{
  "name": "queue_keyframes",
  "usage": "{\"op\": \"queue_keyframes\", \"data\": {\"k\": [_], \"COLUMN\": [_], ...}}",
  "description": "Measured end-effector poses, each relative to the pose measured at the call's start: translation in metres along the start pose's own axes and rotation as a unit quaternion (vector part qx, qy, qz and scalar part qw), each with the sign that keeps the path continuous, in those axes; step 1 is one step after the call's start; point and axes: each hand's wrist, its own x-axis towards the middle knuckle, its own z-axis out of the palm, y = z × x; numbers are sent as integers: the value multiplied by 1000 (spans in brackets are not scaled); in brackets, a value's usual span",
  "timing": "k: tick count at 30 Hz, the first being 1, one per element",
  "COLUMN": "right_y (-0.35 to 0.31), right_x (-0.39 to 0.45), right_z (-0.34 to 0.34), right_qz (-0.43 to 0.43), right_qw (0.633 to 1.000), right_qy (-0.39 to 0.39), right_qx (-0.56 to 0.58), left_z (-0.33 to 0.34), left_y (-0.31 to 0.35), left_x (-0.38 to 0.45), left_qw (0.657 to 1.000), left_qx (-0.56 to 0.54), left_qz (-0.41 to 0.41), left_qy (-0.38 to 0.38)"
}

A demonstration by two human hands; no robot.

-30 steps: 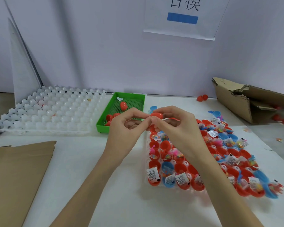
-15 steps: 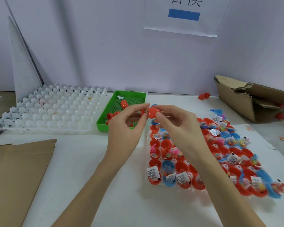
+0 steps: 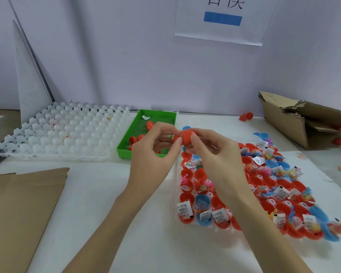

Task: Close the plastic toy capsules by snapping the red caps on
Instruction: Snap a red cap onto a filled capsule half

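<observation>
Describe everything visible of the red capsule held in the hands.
The red capsule is a small, smooth, glossy piece that looks like plastic, rounded like an egg. It is held in the air above the near end of the green tray, pinched between the fingertips of the left hand and the right hand. Fingers hide its seam, so whether it is snapped shut cannot be told.
</observation>
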Motion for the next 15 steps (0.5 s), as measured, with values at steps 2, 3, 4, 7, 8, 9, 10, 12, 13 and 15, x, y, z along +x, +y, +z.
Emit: {"op": "queue_keyframes", "data": {"k": [2, 3, 4, 7, 8, 9, 10, 12, 13, 15], "right_y": [0, 0, 0, -2, -3, -3, -4, -4, -5, -5], "right_x": [0, -1, -2, -3, -4, -4, -5, -5, -5, -5], "right_z": [0, 0, 1, 1, 1, 2, 3, 4, 5, 6], "right_qz": [10, 10, 10, 11, 13, 14, 15, 6, 1, -4], "right_qw": [1000, 1000, 1000, 999, 999, 998, 999, 999, 1000, 1000], "right_qy": [-7, -9, -10, -15, -18, -20, -20, -18, -18, -15], "right_qx": [4, 4, 9, 38, 46, 50, 48, 32, 26, 26], "left_z": [-1, -1, -1, -2, -2, -2, -2, -1, 0, 0], "left_y": [-2, -3, -3, -5, -5, -6, -7, -5, -3, 1], "left_x": [1, 1, 1, 2, 2, 2, 2, 2, 2, 1], "left_qw": [1000, 1000, 999, 999, 1000, 1000, 999, 998, 997, 991], "left_qx": [20, 26, 31, 37, 27, 7, -13, -38, -52, -106], "left_qz": [10, 13, 17, 19, 8, -8, -25, -37, -41, -66], "left_qy": [-3, -6, -10, -10, 0, 9, 15, 23, 28, 42]}}
